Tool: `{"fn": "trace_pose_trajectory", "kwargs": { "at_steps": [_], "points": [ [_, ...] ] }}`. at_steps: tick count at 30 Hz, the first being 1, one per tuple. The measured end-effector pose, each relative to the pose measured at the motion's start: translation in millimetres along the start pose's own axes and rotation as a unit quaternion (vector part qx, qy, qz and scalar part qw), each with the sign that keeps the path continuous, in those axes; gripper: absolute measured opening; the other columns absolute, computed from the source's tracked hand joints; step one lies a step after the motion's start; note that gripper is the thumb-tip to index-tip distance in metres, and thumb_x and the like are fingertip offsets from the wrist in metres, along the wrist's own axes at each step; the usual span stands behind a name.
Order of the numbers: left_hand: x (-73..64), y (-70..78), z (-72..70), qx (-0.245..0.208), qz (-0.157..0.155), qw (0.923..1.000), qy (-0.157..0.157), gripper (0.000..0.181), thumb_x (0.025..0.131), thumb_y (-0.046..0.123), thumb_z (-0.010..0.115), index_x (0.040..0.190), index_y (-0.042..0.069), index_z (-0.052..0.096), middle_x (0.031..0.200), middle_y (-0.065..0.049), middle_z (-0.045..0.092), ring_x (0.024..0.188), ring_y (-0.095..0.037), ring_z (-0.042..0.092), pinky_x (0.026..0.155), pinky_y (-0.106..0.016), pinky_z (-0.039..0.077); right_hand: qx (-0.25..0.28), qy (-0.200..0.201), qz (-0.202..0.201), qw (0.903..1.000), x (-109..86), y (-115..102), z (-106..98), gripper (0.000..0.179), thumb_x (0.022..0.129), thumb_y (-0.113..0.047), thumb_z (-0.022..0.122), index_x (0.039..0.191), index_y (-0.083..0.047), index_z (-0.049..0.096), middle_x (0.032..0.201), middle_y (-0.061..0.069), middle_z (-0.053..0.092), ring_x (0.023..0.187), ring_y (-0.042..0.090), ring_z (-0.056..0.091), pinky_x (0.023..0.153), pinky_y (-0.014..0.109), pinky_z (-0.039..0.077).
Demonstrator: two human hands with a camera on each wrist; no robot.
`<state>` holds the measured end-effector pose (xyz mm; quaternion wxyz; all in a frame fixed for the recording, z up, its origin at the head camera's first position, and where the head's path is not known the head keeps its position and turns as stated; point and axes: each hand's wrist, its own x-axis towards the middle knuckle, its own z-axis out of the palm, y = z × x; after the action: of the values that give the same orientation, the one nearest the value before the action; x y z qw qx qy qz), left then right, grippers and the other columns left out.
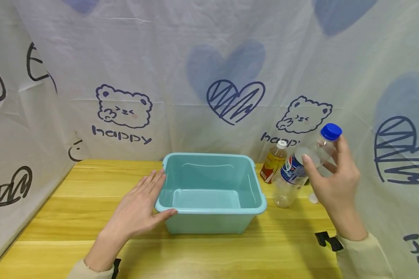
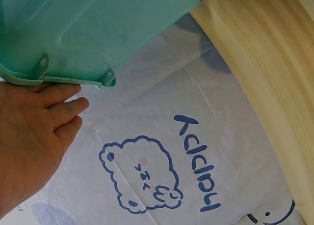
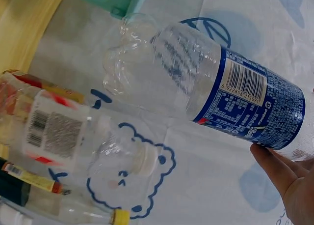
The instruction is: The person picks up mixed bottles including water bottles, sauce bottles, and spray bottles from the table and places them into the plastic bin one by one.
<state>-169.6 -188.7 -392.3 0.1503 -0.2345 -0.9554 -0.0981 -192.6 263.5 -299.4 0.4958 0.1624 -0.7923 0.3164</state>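
A light teal plastic tub (image 1: 209,223) stands on the wooden table with nothing inside. My left hand (image 1: 136,211) rests at its left rim, fingers straight along the outer side and thumb over the front corner. In the left wrist view, the fingers (image 2: 66,107) lie against the tub's wall. My right hand (image 1: 338,186) grips a clear plastic soda bottle (image 1: 293,168) with a blue label and blue cap near its upper part, right of the tub. The bottle leans, its cap up and to the right. Its barcode side shows in the right wrist view.
Behind the soda bottle stands a bottle with a yellow-red label and white cap (image 1: 273,162). The right wrist view shows a clear bottle with a white label (image 3: 56,126) and a yellow-capped bottle (image 3: 88,212) nearby. A printed cloth (image 1: 178,128) hangs behind the table (image 1: 73,217).
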Motion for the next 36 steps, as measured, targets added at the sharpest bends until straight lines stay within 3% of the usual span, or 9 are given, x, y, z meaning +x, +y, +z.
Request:
{"fn": "trace_pose_trajectory", "kwargs": {
  "at_steps": [2, 5, 15, 27, 30, 36],
  "points": [
    [0.4, -0.2, 0.4, 0.000, 0.001, 1.0000, 0.002, 0.102, 0.096, 0.072, 0.053, 0.162, -0.002, 0.029, 0.171, -0.016, 0.023, 0.156, -0.038, 0.027, 0.127, -0.051, 0.027, 0.007, -0.002, -0.007, 1.0000, 4.8, -2.6, 3.4, 0.079, 0.083, -0.010, 0.081, 0.155, -0.010, 0.048, 0.141, 0.011, 0.065, 0.117, 0.035, 0.070, 0.085, 0.001, 0.047],
    [1.0, -0.9, 0.2, 0.000, 0.001, 1.0000, 0.004, 0.102, 0.096, 0.071, 0.054, 0.162, -0.002, 0.029, 0.171, -0.016, 0.022, 0.156, -0.038, 0.027, 0.127, -0.050, 0.027, 0.018, -0.006, -0.015, 0.9997, 13.2, -7.5, 9.5, 0.080, 0.084, -0.010, 0.080, 0.156, -0.009, 0.047, 0.143, 0.011, 0.064, 0.115, 0.041, 0.069, 0.085, 0.002, 0.047],
    [1.9, -1.6, -2.4, 0.002, 0.000, 1.0000, -0.004, 0.102, 0.097, 0.072, 0.052, 0.162, -0.003, 0.027, 0.171, -0.017, 0.021, 0.156, -0.039, 0.025, 0.128, -0.051, 0.024, 0.043, -0.034, -0.031, 0.9980, 40.1, -24.0, 35.5, 0.077, 0.088, -0.014, 0.079, 0.158, -0.011, 0.044, 0.148, 0.004, 0.061, 0.118, 0.033, 0.070, 0.086, 0.003, 0.048],
    [1.5, 0.2, -1.4, -0.001, 0.003, 1.0000, 0.000, 0.102, 0.097, 0.071, 0.053, 0.161, -0.004, 0.029, 0.170, -0.018, 0.023, 0.156, -0.039, 0.026, 0.127, -0.051, 0.025, 0.087, -0.075, -0.094, 0.9888, 58.1, -35.8, 71.4, 0.078, 0.090, -0.024, 0.077, 0.157, -0.006, 0.042, 0.137, 0.012, 0.067, 0.116, 0.030, 0.071, 0.087, 0.008, 0.053],
    [1.6, -0.6, -1.0, -0.001, 0.004, 1.0000, 0.001, 0.102, 0.096, 0.071, 0.054, 0.161, -0.004, 0.029, 0.170, -0.018, 0.022, 0.156, -0.039, 0.025, 0.128, -0.051, 0.025, 0.096, -0.090, -0.102, 0.9860, 62.6, -39.3, 81.0, 0.078, 0.092, -0.024, 0.077, 0.158, -0.006, 0.040, 0.140, 0.011, 0.065, 0.118, 0.028, 0.070, 0.086, 0.014, 0.057],
    [0.5, -0.8, -0.5, -0.002, 0.004, 1.0000, 0.001, 0.104, 0.095, 0.073, 0.054, 0.161, -0.004, 0.029, 0.170, -0.018, 0.022, 0.156, -0.039, 0.025, 0.128, -0.051, 0.025, 0.143, -0.118, -0.099, 0.9776, 67.1, -46.7, 102.7, 0.080, 0.091, -0.020, 0.078, 0.159, -0.005, 0.039, 0.146, 0.013, 0.061, 0.118, 0.030, 0.070, 0.080, 0.040, 0.066]
  ]
}}
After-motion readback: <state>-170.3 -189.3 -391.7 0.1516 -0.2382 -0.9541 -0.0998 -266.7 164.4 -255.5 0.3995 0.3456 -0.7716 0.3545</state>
